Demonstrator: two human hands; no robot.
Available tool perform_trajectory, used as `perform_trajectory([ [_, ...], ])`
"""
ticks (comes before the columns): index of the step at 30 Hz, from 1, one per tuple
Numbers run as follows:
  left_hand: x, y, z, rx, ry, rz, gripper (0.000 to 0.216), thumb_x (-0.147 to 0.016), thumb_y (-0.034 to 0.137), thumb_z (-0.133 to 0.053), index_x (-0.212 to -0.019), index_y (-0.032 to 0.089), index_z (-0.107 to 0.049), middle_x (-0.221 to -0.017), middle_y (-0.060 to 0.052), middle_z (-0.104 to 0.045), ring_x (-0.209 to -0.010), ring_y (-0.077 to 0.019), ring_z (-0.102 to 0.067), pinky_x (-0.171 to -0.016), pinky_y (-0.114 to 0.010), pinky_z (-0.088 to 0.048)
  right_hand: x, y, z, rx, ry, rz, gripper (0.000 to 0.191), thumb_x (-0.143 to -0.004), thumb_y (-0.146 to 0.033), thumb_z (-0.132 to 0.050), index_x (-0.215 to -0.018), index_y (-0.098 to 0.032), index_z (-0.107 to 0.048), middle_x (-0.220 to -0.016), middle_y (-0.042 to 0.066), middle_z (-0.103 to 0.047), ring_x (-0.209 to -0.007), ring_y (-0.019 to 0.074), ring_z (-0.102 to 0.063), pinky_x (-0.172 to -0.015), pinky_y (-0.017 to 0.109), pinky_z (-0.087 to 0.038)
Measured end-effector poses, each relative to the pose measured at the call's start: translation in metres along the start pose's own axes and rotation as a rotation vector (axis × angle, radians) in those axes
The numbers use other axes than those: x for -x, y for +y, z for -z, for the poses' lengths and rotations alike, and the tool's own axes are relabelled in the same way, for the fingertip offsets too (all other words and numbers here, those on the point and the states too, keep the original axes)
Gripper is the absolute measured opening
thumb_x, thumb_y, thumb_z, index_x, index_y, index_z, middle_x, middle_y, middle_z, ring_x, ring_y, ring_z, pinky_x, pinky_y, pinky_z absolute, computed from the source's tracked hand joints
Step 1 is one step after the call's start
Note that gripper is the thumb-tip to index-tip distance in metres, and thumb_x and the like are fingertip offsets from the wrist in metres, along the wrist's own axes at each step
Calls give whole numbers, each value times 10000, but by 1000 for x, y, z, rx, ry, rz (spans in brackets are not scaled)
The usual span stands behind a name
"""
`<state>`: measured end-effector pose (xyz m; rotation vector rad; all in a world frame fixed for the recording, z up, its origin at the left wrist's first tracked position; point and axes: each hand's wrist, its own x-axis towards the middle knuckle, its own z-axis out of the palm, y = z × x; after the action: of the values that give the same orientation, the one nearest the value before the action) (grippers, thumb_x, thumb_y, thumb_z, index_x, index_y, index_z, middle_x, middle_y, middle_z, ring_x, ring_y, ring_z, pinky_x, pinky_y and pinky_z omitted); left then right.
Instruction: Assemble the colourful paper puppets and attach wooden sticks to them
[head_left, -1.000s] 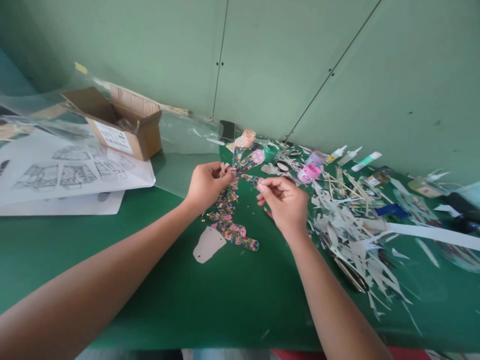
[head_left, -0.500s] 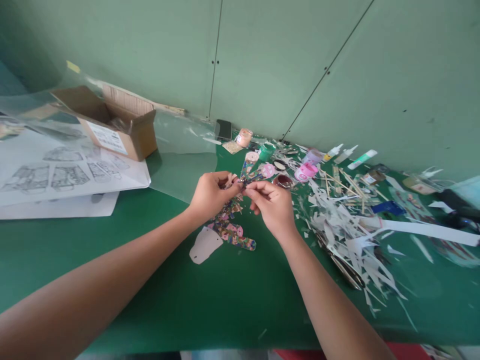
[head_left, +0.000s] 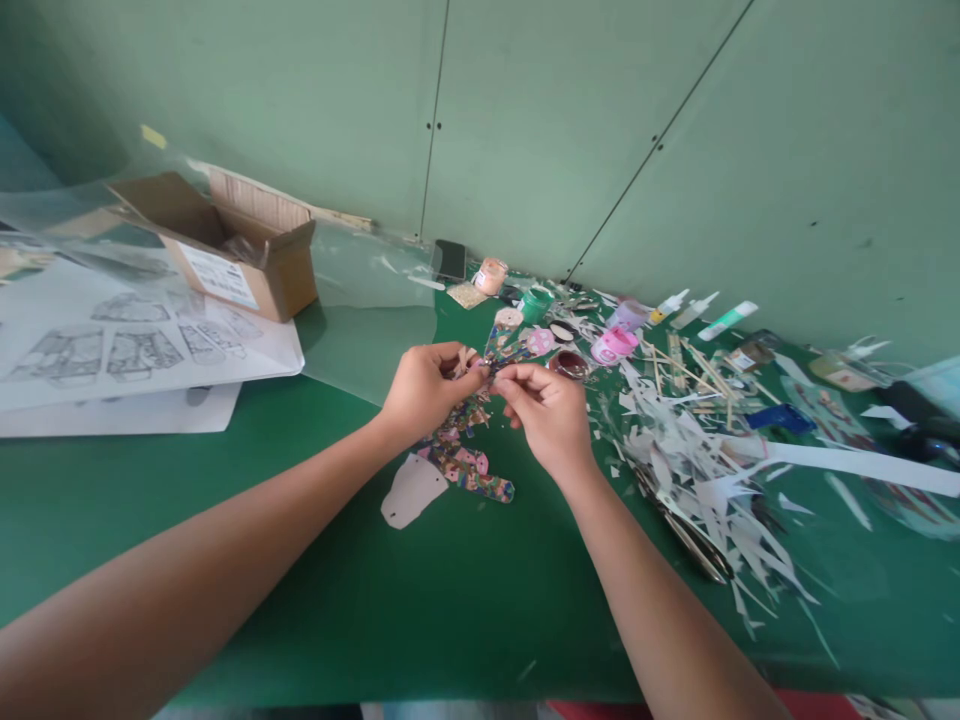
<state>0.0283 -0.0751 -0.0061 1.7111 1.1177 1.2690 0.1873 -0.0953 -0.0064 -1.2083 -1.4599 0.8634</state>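
Over the middle of the green table, my left hand (head_left: pixel 433 388) is closed on a multicoloured patterned figure (head_left: pixel 469 410) with several strip-like limbs. My right hand (head_left: pixel 551 410) meets it fingertip to fingertip, thumb and forefinger pinched at the figure's joint; whatever lies in that pinch is too small to make out. One patterned limb (head_left: pixel 480 482) with a rounded end hangs or lies below my left hand. Beside it is a white cut-out piece (head_left: pixel 412 490) with small holes. Pink round-ended parts (head_left: pixel 538 342) stick out beyond my fingertips.
Paint jars stand behind my hands: peach (head_left: pixel 491 275), green (head_left: pixel 535 304), pink (head_left: pixel 615 346) and dark red (head_left: pixel 568 364). Paper scraps (head_left: pixel 720 480) and thin sticks (head_left: pixel 705 365) are heaped at right, with scissors (head_left: pixel 686 535). A cardboard box (head_left: pixel 292 275) and printed drawings (head_left: pixel 142 340) lie at left.
The view has shifted very slightly. Both hands keep the same pose at the patterned figure, with no other visible change.
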Motion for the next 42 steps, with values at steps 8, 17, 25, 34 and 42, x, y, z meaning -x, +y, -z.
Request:
perform_trajectory([
  [8,0,0,0,-75,19,-28,295,-749,303,-605,-566,179,-409,-550,62,-359,-549,-75,-300,-512,-237,-209,1,-2,-2,-27,1,-49,222,-729,-395,-666,-783,-180,-677,-645,6,-660,-465,94,-511,-402,203,-400],
  [17,2,0,-3,-50,41,-55,223,-761,297,-603,-616,165,-497,-565,55,-415,-556,-76,-336,-510,-222,-247,0,3,-2,-124,-5,-120,274,-718,-432,-684,-820,-177,-670,-650,-1,-645,-440,85,-477,-395,209,-383],
  [25,2,3,-1,-61,5,-93,138,-763,270,-618,-690,155,-592,-562,55,-435,-540,-70,-353,-495,-211,-269,0,0,1,276,240,206,225,-756,-378,-676,-831,-183,-593,-745,30,-609,-665,162,-552,-642,319,-482],
  [34,1,10,7,-50,-131,-173,180,-773,341,-679,-799,164,-657,-661,14,-617,-565,-89,-509,-531,-206,-403,-4,0,19,472,195,567,118,-817,-309,-657,-752,-219,-614,-750,28,-641,-759,210,-611,-739,369,-488],
  [42,3,3,15,-230,-136,-298,102,-796,279,-662,-825,189,-700,-736,-8,-714,-650,-114,-611,-599,-212,-436,-1,-13,25,418,-55,693,87,-869,-190,-573,-811,-225,-626,-761,24,-664,-753,184,-597,-712,328,-480],
])
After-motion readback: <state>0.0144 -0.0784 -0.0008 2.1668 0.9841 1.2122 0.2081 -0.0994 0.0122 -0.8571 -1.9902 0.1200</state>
